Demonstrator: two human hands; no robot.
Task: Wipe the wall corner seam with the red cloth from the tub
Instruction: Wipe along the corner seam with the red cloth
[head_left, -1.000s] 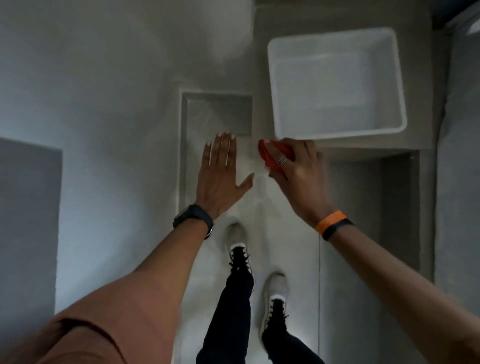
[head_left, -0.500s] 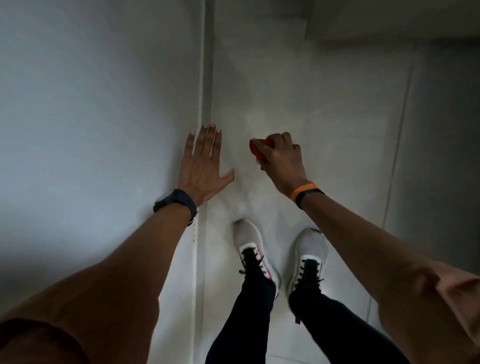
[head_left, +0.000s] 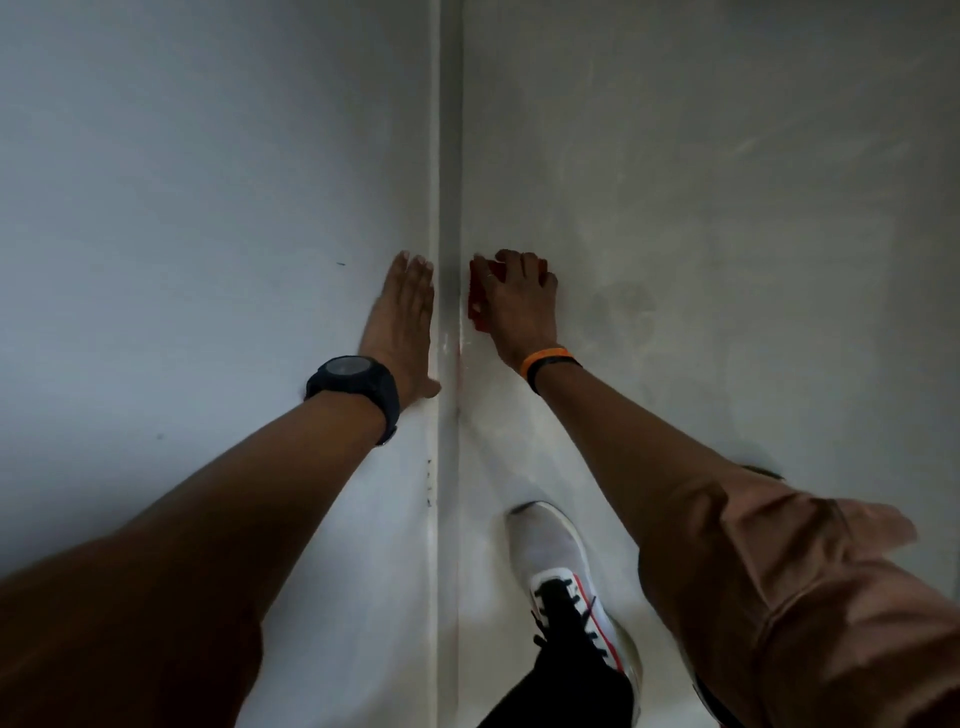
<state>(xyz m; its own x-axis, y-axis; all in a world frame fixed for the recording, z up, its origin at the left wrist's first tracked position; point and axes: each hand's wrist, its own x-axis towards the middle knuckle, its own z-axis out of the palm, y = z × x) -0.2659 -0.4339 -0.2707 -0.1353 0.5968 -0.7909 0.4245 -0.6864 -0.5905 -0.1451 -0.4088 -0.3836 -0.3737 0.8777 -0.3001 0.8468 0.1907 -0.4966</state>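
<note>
The wall corner seam (head_left: 448, 156) runs as a pale vertical strip down the middle of the view. My right hand (head_left: 517, 301) presses the red cloth (head_left: 475, 299) against the wall just right of the seam; only the cloth's left edge shows past my fingers. My left hand (head_left: 402, 322) lies flat on the left wall, fingers together and pointing up, its thumb side touching the seam's left edge. A faint reddish streak marks the seam below the cloth. The tub is out of view.
Grey plastered wall surfaces (head_left: 727, 208) fill both sides of the seam. My foot in a white sneaker (head_left: 561, 571) stands on the floor close to the wall at the lower right. A black watch (head_left: 353, 384) sits on my left wrist.
The view swung off the white tub onto the corner. My right hand carried the cloth left onto the wall beside the seam. My left hand stayed flat on the left wall.
</note>
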